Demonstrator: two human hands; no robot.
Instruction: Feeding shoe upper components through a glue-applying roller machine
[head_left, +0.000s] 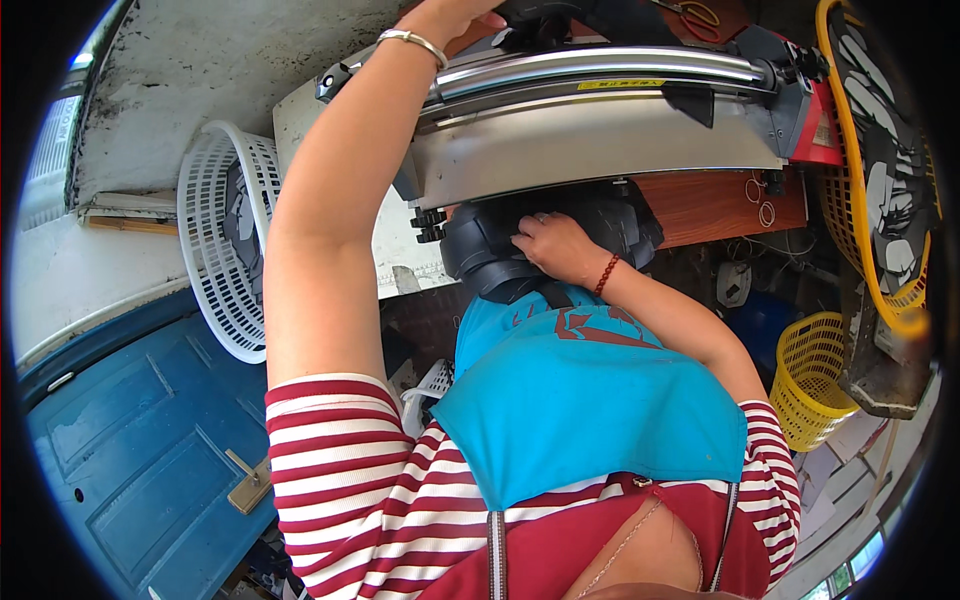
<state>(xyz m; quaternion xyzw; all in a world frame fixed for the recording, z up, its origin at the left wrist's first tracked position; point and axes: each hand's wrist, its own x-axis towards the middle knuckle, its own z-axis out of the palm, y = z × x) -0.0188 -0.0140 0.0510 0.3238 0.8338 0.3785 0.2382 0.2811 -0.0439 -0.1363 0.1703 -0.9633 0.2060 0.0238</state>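
Note:
My left hand (460, 12) reaches past the machine's far side. The top edge of the view cuts it off, and its fingers are mostly hidden. Black material (530, 15) lies beside it. In front of me stands a machine with a long shiny metal roller (600, 65) and a flat metal plate (600, 140). My right hand (560, 247) is closed, with bent fingers, on a pile of dark sheet pieces (490, 240). These pieces rest between my blue apron (600, 400) and the machine's near edge.
A white basket (225, 290) with dark pieces stands at the left, above a blue door panel (130, 460). On the right are a large yellow basket (848, 190) of grey and black cut pieces and a smaller yellow basket (805, 370). Scissors (697, 18) lie behind the machine.

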